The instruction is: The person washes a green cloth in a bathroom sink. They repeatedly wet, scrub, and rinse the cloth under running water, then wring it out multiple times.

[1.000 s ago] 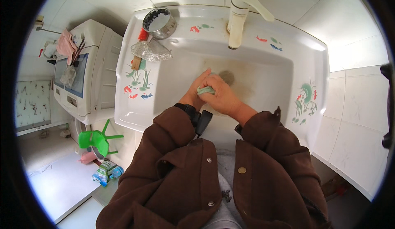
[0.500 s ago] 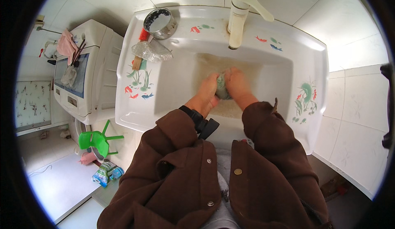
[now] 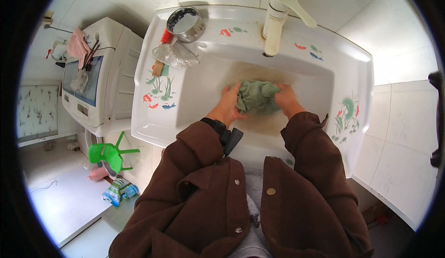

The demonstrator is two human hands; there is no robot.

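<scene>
A green cloth (image 3: 256, 97) lies bunched in the basin of a white sink (image 3: 194, 96), below the tap end and over the brownish, stained patch of the basin floor. It is a dull sage green, soft and heavily creased, gathered into a crumpled wad with folds running across it rather than spread flat. Its upper edge is ragged and humped, and its left corner hangs down in a loose point. The cloth is gripped at both ends: the left hand (image 3: 227, 106) clasps its left side, and the right hand (image 3: 287, 99) clasps its right side, so the middle bulges up between them.
</scene>
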